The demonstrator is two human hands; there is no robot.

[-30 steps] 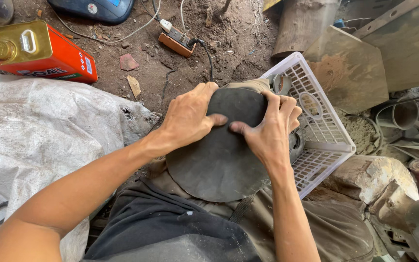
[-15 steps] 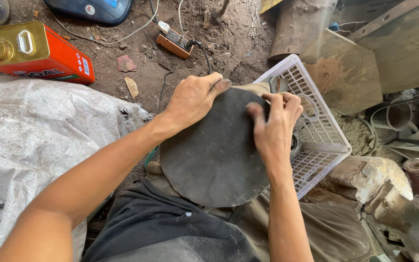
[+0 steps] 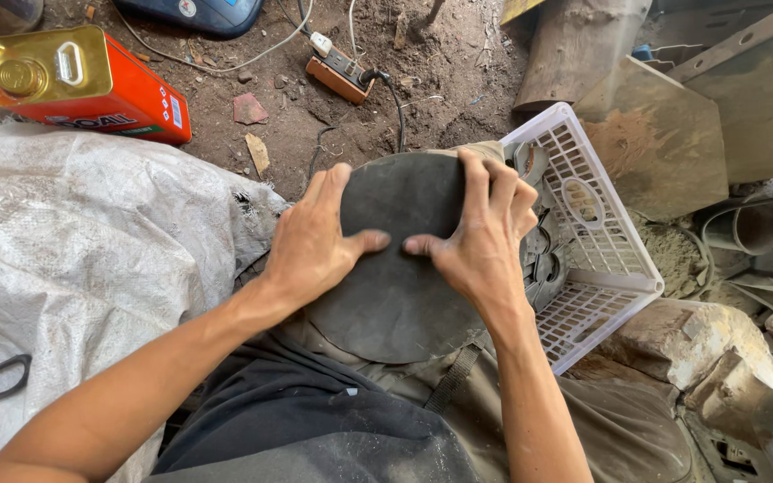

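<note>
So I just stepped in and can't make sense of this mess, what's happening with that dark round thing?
A person is seated over a dirt floor, pressing both hands on a dark round disc resting on their lap. The left hand grips its left edge, the right hand its top right, thumbs nearly meeting in the middle. A white plastic basket sits just to the right, an orange and gold can at upper left.
</note>
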